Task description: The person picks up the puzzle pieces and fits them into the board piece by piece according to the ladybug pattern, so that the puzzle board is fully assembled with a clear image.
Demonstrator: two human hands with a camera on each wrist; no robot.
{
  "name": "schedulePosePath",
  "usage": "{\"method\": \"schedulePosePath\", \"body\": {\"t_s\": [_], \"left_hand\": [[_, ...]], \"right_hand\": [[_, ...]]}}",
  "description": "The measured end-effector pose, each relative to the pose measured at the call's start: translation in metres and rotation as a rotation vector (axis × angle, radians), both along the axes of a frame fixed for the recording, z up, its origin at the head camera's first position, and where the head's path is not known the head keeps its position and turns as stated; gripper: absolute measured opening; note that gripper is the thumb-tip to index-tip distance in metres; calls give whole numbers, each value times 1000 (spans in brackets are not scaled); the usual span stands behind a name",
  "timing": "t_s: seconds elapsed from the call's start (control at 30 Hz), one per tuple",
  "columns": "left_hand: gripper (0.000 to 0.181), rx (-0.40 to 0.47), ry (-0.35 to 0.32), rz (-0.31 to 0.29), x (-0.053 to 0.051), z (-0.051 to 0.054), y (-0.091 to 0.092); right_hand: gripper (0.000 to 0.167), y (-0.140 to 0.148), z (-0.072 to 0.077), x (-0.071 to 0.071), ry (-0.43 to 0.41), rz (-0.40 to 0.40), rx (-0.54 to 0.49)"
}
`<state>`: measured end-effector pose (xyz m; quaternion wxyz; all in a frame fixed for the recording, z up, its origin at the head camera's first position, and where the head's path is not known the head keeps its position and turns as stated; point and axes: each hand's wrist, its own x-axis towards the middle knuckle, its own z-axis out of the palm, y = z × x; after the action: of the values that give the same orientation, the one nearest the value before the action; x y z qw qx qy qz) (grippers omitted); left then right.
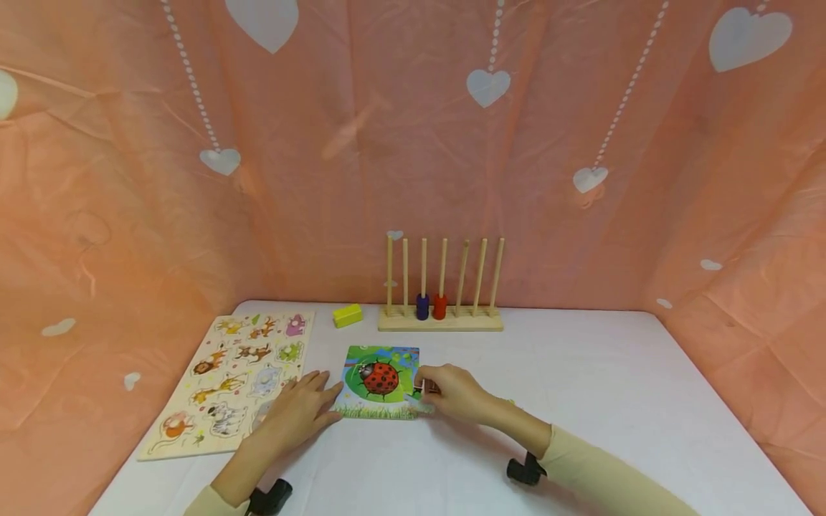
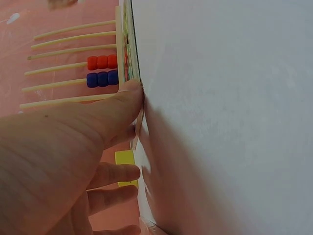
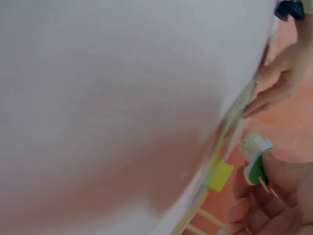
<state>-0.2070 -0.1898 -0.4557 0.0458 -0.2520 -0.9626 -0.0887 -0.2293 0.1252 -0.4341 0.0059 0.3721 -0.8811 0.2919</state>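
Note:
A square ladybug puzzle (image 1: 378, 380) lies flat on the white table in the head view, with its lower right corner partly hidden. At that corner my right hand (image 1: 454, 393) pinches a puzzle piece (image 3: 257, 157) between thumb and fingers; the piece shows green and white in the right wrist view. My left hand (image 1: 298, 408) lies with spread, fairly straight fingers at the puzzle's left edge. Its thumb (image 2: 128, 98) touches that edge in the left wrist view. Part of the left hand covers the right side of the wooden animal board (image 1: 213, 387).
Behind the puzzle stands a wooden peg rack (image 1: 441, 324) with blue beads (image 1: 422, 307) and red beads (image 1: 440, 307) on two rods. A yellow block (image 1: 348, 315) sits left of the rack. Peach fabric with hearts (image 1: 413, 143) surrounds the table (image 1: 619, 401).

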Motion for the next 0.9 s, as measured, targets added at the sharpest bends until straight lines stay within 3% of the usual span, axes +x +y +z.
{"method": "schedulePosePath", "body": {"t_s": [0.2,0.43,0.9], "left_hand": [[48,-3,15,-3,0,0,0],[48,-9,19,1,1,1,-1],[48,-16,14,6,1,1,-1]], "right_hand": [[16,-39,4,-16,-29,19,20],[16,-69,3,-23,-56,15,91],[16,-85,-4,-22,-51,-13,114]]}}
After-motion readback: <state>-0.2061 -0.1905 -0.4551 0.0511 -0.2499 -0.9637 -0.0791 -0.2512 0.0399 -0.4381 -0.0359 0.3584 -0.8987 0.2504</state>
